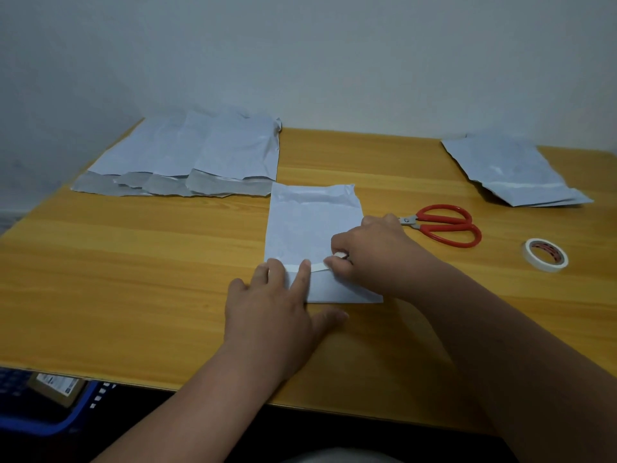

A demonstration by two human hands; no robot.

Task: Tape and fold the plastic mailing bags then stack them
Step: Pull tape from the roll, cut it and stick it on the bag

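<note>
White plastic mailing bag (pixel 309 225) lies flat mid wooden bench (pixel 133 262). Left hand (pixel 277 305) flat, fingers straight, pressing bag's near-left corner. Right hand (pixel 370 252) pinches white tape strip (pixel 319 267) across the bag. Unfolded bags (pixel 200 155) far left, folded stack (pixel 510 168) far right. Red-handled scissors (pixel 440 225) & white tape roll (pixel 545 254) lie to the right of the hands.

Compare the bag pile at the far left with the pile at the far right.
The left pile is fanned out, its bags side by side and overlapping; the right pile is stacked nearly square. The left pile's bags lie with silvery flaps open toward the person; the right pile's top bag shows no open flap, only a pale strip across it. The left pile covers far more table. Both are pale plastic bags lying flat, untouched by either hand.
</note>
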